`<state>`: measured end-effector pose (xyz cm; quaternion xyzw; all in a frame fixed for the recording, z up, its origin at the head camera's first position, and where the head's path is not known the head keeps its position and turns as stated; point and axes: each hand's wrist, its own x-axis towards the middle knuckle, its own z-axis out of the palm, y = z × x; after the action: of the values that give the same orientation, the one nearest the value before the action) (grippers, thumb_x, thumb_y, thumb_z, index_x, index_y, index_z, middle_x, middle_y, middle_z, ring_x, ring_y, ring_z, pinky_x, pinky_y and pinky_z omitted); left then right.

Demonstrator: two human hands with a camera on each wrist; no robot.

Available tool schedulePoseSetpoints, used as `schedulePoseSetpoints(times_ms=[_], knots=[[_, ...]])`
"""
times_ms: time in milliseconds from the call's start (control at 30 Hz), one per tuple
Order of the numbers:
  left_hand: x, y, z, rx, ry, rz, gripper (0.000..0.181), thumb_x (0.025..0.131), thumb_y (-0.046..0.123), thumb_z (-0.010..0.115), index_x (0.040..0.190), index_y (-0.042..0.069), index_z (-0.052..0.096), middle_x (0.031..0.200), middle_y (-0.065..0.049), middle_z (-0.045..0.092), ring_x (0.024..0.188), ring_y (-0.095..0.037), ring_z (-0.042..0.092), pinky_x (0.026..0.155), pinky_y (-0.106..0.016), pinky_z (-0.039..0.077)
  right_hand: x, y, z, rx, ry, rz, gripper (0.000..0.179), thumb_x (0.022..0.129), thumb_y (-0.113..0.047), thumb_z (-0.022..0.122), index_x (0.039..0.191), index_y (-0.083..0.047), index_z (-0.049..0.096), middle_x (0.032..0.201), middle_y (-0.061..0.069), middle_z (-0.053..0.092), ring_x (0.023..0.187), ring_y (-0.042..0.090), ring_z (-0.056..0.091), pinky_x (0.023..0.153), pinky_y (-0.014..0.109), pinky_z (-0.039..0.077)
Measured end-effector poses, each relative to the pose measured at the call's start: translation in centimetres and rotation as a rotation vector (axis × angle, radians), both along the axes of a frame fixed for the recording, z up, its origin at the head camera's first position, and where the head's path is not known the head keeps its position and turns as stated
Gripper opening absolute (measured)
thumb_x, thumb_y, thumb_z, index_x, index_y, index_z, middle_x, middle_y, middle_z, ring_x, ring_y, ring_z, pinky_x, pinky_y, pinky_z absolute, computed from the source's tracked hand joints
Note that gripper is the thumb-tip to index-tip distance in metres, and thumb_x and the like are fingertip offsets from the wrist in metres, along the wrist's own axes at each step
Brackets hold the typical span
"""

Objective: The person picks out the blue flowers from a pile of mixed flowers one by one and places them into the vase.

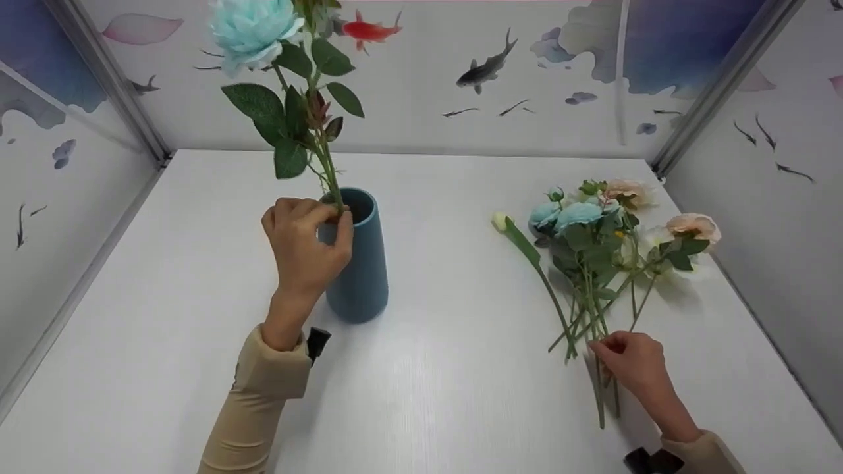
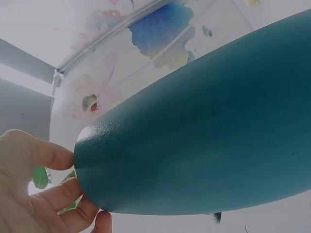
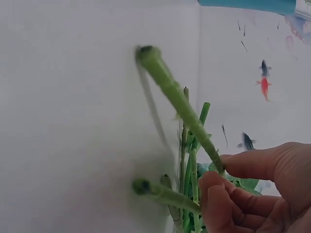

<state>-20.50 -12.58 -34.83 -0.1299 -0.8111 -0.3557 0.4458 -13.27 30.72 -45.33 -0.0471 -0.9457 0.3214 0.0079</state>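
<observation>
A blue-grey vase (image 1: pixel 361 263) stands upright on the white table (image 1: pixel 448 395). My left hand (image 1: pixel 304 247) pinches the stem of a tall pale-blue rose (image 1: pixel 253 26) at the vase's mouth, the stem going down into the vase. The left wrist view shows the vase's side (image 2: pixel 204 136) close up with my fingers (image 2: pixel 53 194) beside its rim. At the right lies a bunch of artificial flowers (image 1: pixel 599 224), blue and peach. My right hand (image 1: pixel 629 359) pinches one green stem (image 3: pixel 180 104) near the cut ends of the bunch.
Panels printed with fish wall the table on the left, back and right. A loose green bud stem (image 1: pixel 527 247) lies at the left of the bunch. Bare white tabletop stretches between the vase and the flowers.
</observation>
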Motion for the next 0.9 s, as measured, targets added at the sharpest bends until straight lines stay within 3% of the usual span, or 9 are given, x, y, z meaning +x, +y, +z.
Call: schedulePoseSetpoints(times_ms=[300, 500, 700, 900], knots=[[-0.3, 0.0, 0.0, 0.024, 0.009, 0.035, 0.019, 0.083, 0.008, 0.061, 0.069, 0.002, 0.072, 0.072, -0.012, 0.066, 0.081, -0.033, 0.051, 0.083, -0.053, 0.031, 0.0, -0.1, -0.1, -0.060, -0.060, -0.030, 0.020, 0.085, -0.014, 0.068, 0.080, 0.005, 0.069, 0.062, 0.005, 0.063, 0.051, 0.015, 0.060, 0.047, 0.024, 0.046], [0.0, 0.1, 0.0, 0.063, 0.043, 0.016, 0.015, 0.081, 0.007, 0.063, 0.071, 0.000, 0.071, 0.073, -0.011, 0.064, 0.081, -0.032, 0.051, 0.084, -0.052, 0.032, 0.1, -0.1, 0.0, -0.065, -0.066, -0.046, 0.019, 0.085, -0.013, 0.067, 0.080, 0.005, 0.068, 0.062, 0.004, 0.063, 0.051, 0.014, 0.058, 0.046, 0.024, 0.045], [0.7, 0.4, 0.1, 0.180, 0.171, -0.111, 0.008, 0.079, -0.002, 0.064, 0.079, -0.001, 0.072, 0.076, -0.010, 0.064, 0.078, -0.026, 0.052, 0.079, -0.040, 0.035, 0.2, -0.1, 0.0, -0.105, -0.067, -0.066, 0.019, 0.086, -0.013, 0.067, 0.083, 0.006, 0.068, 0.065, 0.006, 0.064, 0.052, 0.015, 0.059, 0.047, 0.024, 0.046], [1.9, 1.6, 0.1, 0.215, 0.186, -0.244, 0.011, 0.078, -0.005, 0.063, 0.086, -0.002, 0.071, 0.081, -0.011, 0.064, 0.074, -0.022, 0.058, 0.074, -0.027, 0.043, 0.2, 0.0, 0.0, -0.194, -0.114, -0.102, 0.020, 0.087, -0.012, 0.066, 0.087, 0.008, 0.067, 0.066, 0.006, 0.064, 0.054, 0.016, 0.060, 0.049, 0.026, 0.050]])
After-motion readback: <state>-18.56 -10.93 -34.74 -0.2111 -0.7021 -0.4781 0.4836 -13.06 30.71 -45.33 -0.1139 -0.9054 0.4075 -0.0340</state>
